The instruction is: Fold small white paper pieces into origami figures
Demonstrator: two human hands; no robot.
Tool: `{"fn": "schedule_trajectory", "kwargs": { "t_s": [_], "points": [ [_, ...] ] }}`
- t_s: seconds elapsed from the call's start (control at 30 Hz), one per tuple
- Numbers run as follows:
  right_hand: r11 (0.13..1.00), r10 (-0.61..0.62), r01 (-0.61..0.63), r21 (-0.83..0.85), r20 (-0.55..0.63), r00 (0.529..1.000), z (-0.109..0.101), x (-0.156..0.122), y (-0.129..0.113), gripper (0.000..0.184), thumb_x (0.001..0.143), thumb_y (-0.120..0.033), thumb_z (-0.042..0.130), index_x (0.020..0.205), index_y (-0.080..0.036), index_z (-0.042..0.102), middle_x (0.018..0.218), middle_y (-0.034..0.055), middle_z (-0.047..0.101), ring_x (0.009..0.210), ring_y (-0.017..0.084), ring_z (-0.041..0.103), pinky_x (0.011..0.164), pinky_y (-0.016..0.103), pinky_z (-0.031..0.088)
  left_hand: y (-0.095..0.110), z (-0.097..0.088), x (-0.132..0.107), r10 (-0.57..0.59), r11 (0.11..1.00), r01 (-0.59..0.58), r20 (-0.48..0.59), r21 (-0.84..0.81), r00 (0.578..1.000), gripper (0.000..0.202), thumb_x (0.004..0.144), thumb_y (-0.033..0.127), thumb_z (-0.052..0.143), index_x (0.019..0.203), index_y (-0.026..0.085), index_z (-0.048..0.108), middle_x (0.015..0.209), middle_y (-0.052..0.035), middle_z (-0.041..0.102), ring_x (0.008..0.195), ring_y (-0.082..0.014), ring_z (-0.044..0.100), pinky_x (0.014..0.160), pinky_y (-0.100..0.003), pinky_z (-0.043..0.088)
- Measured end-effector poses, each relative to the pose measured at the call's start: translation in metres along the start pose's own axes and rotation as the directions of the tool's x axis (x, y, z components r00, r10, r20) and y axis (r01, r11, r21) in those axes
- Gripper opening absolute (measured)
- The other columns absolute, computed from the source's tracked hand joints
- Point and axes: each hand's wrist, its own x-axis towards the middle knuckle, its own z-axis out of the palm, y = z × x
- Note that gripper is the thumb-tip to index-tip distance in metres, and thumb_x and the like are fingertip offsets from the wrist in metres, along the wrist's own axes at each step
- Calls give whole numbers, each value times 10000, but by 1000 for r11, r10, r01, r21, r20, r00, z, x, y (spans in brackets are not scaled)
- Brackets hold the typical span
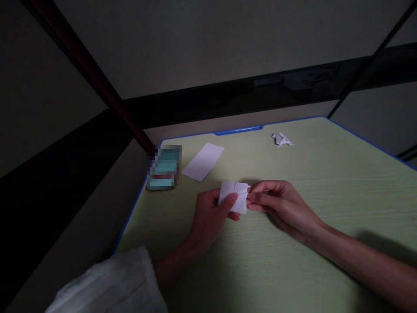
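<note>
A small white folded paper square (235,194) with crease lines is held just above the pale green table (293,261). My left hand (210,217) grips its left side, thumb pressed on the front face. My right hand (282,206) pinches the paper's right corner between thumb and fingertips. Both hands meet near the middle of the table.
A flat white paper strip (203,161) lies behind the hands to the left. A pixelated teal card or booklet (163,168) sits at the table's left edge. A finished folded paper figure (282,139) rests at the far right. A blue rim (239,129) borders the table; walls stand behind.
</note>
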Motion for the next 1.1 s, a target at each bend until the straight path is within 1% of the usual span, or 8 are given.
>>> {"fn": "schedule_trajectory", "kwargs": {
  "t_s": [0.2, 0.33, 0.5, 0.67, 0.83, 0.93, 1.0, 1.1],
  "points": [
    [998, -57, 56, 6, 42, 998, 0, 0, 0, 121, 466, -138, 736, 469, -129, 615, 566, 0, 631, 526, 69, 562, 522, 179, 478, -1, 0, 0, -1, 1000, 1, 7, -6, 1000, 218, 667, 285, 584, 690, 79, 654, 516, -11, 598, 412, -83, 510, 410, -183, 428],
    [997, -79, 79, -2, 41, 996, 1, 0, 0, 134, 468, -147, 734, 457, -131, 602, 559, 2, 629, 520, 78, 560, 512, 192, 476, 2, 0, -1, -9, 999, 9, 13, -30, 1000, 211, 655, 276, 597, 703, 80, 660, 506, -4, 590, 410, -79, 502, 408, -180, 423],
    [993, -117, 118, -5, 51, 992, 1, 0, 2, 119, 498, -128, 721, 475, -133, 605, 624, 12, 647, 564, 82, 570, 550, 197, 468, 4, 0, -2, -27, 998, 28, 4, -58, 1000, 213, 654, 271, 600, 708, 74, 661, 512, -3, 595, 411, -74, 495, 404, -175, 417],
    [990, -144, 143, 4, 52, 988, 1, -1, 3, 114, 491, -109, 722, 476, -129, 611, 610, 4, 640, 572, 79, 562, 557, 189, 446, 4, 1, -2, -11, 998, 11, 7, -54, 1000, 199, 661, 263, 596, 693, 77, 654, 490, 11, 579, 392, -62, 482, 393, -161, 403],
    [991, -132, 131, 20, 57, 990, 2, -1, 2, 124, 500, -127, 726, 471, -132, 605, 599, 0, 639, 570, 75, 566, 568, 188, 453, 5, 1, -2, 39, 999, -39, -7, -19, 999, 189, 667, 260, 585, 673, 82, 647, 451, 18, 554, 375, -66, 471, 377, -163, 389],
    [997, -78, 77, 26, 82, 994, 2, 0, 1, 143, 490, -158, 738, 474, -128, 598, 568, -7, 630, 547, 65, 567, 567, 175, 463, 4, 0, -1, 62, 998, -62, -10, -9, 998, 178, 672, 251, 576, 662, 85, 638, 452, 22, 550, 367, -60, 463, 363, -154, 377],
    [999, -38, 38, -3, 87, 995, 1, 1, 2, 151, 487, -165, 742, 500, -125, 597, 538, -16, 616, 523, 56, 562, 557, 164, 467, 3, -1, -1, 77, 997, -77, -9, 1, 997, 173, 673, 250, 574, 645, 88, 628, 449, 24, 546, 365, -58, 462, 358, -151, 371],
    [999, -6, 11, -38, 123, 992, -1, 3, 4, 166, 505, -157, 737, 583, -134, 593, 553, -32, 612, 514, 55, 563, 543, 168, 478, 2, -1, -3, 92, 996, -92, -5, 18, 996, 169, 676, 234, 570, 586, 94, 599, 428, 30, 532, 361, -55, 459, 356, -144, 362]
  ]
}}
